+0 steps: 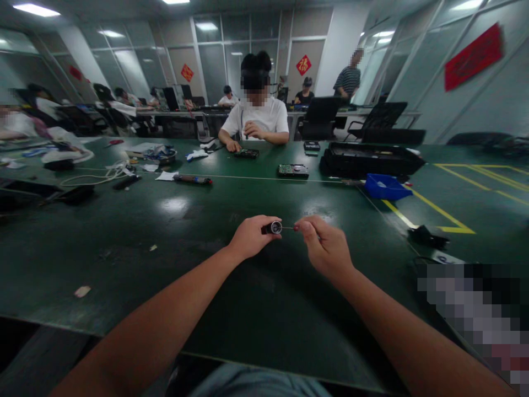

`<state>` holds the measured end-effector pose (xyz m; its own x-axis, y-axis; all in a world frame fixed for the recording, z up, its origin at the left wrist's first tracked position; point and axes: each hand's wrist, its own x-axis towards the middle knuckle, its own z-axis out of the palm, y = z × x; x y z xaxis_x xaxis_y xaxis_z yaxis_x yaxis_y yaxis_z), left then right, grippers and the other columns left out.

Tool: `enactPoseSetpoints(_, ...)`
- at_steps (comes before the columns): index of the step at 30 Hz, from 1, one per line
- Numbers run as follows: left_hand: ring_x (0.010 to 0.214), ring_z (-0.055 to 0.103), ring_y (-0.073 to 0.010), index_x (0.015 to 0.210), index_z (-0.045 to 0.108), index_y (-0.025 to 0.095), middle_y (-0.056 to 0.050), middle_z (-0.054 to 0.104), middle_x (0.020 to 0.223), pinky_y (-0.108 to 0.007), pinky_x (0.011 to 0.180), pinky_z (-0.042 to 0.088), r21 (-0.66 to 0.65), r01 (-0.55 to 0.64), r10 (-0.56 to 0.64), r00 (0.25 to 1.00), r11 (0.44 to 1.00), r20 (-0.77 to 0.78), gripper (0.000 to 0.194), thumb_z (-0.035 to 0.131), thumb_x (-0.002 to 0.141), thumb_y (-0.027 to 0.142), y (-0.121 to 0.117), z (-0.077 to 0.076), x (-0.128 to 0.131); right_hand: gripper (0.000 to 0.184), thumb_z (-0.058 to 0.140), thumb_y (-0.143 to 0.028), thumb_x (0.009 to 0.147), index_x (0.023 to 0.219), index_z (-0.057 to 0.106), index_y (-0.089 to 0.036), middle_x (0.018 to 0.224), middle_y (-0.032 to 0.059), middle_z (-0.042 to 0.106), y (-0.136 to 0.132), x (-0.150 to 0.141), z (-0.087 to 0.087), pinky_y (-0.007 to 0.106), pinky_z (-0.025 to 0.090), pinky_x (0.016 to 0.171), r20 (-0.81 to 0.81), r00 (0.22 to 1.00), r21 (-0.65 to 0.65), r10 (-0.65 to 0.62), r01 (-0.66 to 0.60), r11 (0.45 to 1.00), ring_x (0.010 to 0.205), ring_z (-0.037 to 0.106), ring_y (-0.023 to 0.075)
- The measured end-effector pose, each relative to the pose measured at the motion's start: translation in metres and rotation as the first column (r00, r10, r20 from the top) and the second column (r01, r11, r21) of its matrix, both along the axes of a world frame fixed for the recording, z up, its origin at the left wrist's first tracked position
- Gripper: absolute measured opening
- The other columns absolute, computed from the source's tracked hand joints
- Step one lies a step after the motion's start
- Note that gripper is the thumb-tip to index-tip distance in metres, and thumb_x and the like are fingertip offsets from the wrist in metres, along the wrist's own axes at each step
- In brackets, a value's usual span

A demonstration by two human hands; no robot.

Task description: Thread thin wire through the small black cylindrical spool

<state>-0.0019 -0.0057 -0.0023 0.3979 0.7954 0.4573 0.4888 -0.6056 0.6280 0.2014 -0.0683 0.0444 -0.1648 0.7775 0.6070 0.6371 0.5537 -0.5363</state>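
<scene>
Above the green table, my left hand is closed around a short dark cylinder. Its round silver-rimmed end faces me, and the rest of it is partly hidden by the fingers. My right hand pinches a screwdriver with a thin metal shaft that points left. The tip of that shaft is at the right edge of the cylinder's rim; whether it touches is too small to tell. Most of the screwdriver's handle is hidden inside my right fist.
Across the table, a person in white handles a circuit board. Nearby lie a hard drive, a black tray, a blue bin and an electric screwdriver. Cables and papers lie left.
</scene>
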Motion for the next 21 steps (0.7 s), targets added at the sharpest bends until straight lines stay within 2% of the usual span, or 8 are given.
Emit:
enactPoseSetpoints(2, 0.098, 0.069, -0.0198, 0.117, 0.072, 0.024, -0.002, 0.075, 0.109, -0.031, 0.086, 0.053, -0.001, 0.008, -0.008, 1.0, 1.0, 0.009, 0.037, 0.08, 0.081, 0.027, 0.0002, -0.0005, -0.0001, 0.033, 0.043, -0.039, 0.102, 0.088, 0.068, -0.021, 0.071, 0.0019, 0.067, -0.0008, -0.001, 0.0011, 0.029, 0.043, 0.061, 0.001, 1.0, 0.01, -0.025, 0.025, 1.0, 0.06, 0.06, 0.0152)
enactPoseSetpoints(7, 0.092, 0.069, -0.0197, 0.118, 0.072, 0.024, -0.002, 0.075, 0.105, -0.032, 0.082, 0.053, -0.001, -0.038, 0.038, 0.999, 0.999, 0.01, 0.039, 0.081, 0.08, 0.028, 0.0009, 0.0, -0.0014, 0.029, 0.041, -0.034, 0.102, 0.117, 0.062, -0.019, 0.086, 0.0054, 0.071, 0.0021, 0.0005, -0.002, 0.031, 0.045, 0.066, -0.032, 0.999, -0.051, -0.039, 0.037, 0.998, 0.073, 0.065, 0.0188)
enactPoseSetpoints(12, 0.095, 0.069, -0.0194, 0.117, 0.072, 0.024, -0.002, 0.074, 0.106, -0.032, 0.084, 0.053, 0.0, -0.012, 0.012, 1.0, 1.0, 0.014, 0.037, 0.08, 0.081, 0.026, -0.0003, 0.001, -0.0007, 0.033, 0.038, -0.04, 0.104, 0.102, 0.065, -0.022, 0.08, 0.0036, 0.068, 0.0044, 0.0021, -0.0051, 0.031, 0.044, 0.065, -0.053, 0.998, -0.09, -0.039, 0.034, 0.995, 0.071, 0.064, 0.0186)
enactPoseSetpoints(16, 0.092, 0.069, -0.0196, 0.116, 0.073, 0.024, -0.003, 0.075, 0.104, -0.032, 0.082, 0.053, -0.005, -0.039, 0.039, 0.999, 0.999, 0.012, 0.037, 0.08, 0.081, 0.027, -0.0001, 0.0009, -0.0004, 0.03, 0.04, -0.036, 0.103, 0.117, 0.061, -0.022, 0.084, 0.0043, 0.069, 0.0034, 0.0011, -0.0032, 0.033, 0.045, 0.067, -0.066, 0.996, -0.099, -0.052, 0.045, 0.994, 0.073, 0.065, 0.0195)
enactPoseSetpoints(21, 0.092, 0.068, -0.0186, 0.117, 0.072, 0.025, -0.002, 0.075, 0.107, -0.03, 0.08, 0.052, -0.013, -0.029, 0.029, 0.999, 0.999, 0.013, 0.038, 0.08, 0.081, 0.025, 0.0007, 0.0002, -0.001, 0.029, 0.039, -0.038, 0.102, 0.113, 0.061, -0.021, 0.084, 0.0052, 0.068, 0.0024, 0.0008, -0.0027, 0.036, 0.046, 0.071, -0.083, 0.995, -0.157, -0.055, 0.041, 0.987, 0.075, 0.065, 0.0211)
